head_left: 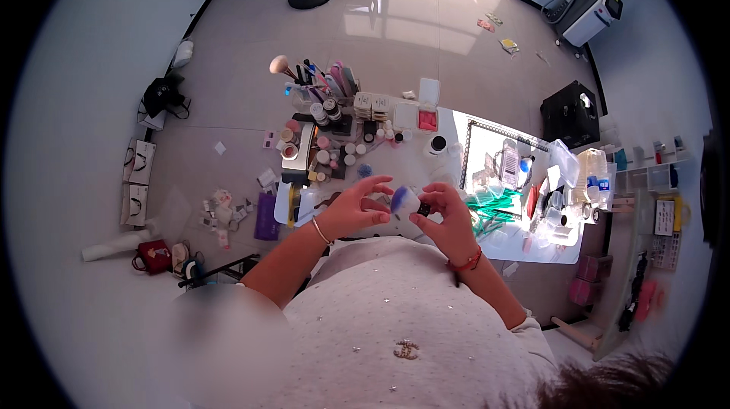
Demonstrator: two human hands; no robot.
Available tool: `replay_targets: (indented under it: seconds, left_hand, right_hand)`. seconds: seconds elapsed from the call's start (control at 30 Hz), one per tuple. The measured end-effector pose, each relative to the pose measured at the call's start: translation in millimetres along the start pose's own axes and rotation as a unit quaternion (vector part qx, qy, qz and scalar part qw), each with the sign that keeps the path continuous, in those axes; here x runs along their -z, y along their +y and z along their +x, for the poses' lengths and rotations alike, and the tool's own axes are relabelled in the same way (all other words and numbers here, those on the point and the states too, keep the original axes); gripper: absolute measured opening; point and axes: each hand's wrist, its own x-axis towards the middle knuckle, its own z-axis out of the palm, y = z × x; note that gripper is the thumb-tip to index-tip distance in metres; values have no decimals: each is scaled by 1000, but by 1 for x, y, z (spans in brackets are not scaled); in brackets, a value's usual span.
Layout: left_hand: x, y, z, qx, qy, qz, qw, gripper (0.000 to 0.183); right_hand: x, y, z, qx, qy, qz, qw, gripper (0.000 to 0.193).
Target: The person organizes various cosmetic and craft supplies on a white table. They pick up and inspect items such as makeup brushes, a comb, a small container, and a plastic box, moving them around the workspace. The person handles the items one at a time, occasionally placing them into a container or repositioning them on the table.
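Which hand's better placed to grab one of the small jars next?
Left, probably: the left hand looks open and empty and sits nearer the small jars, while the right hand is occupied holding the brush.

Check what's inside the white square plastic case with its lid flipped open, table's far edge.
Red squarish contents show, too small to identify; whatever lies beneath is covered.

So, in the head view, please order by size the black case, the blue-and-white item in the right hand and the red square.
1. Black case
2. Blue-and-white item in the right hand
3. Red square
Real sizes are unsure: the item is nearer the camera.
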Motion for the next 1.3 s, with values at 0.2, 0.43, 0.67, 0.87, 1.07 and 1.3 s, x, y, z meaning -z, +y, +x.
replay_targets:
  seconds: [0.2, 0.43, 0.67, 0.87, 1.07, 1.3]
  left_hand:
    - [2, 7, -2, -73, 4, 23, 997, 33]
    - [104, 28, -3, -214, 227, 96, 945, 20]
    - [231, 44, 55, -167, 356, 351, 850, 15]
    - [303, -36, 133, -71, 433, 284, 852, 20]
    - [289, -43, 175, -66, 402, 506, 760, 24]
    - [326, -83, 197, 52, 407, 403, 818, 23]
  right_hand:
    - [-8, -25, 9, 34, -76, -84, 993, 49]
    - [8, -5, 5, 13, 12, 59, 998, 40]
    - [66, 26, -17, -98, 124, 74, 985, 24]
    - [74, 56, -38, -155, 157, 49, 974, 19]
    - [72, 58, -74, -204, 204, 8, 957, 18]
    - [74, 77, -90, -228, 219, 19, 948, 17]
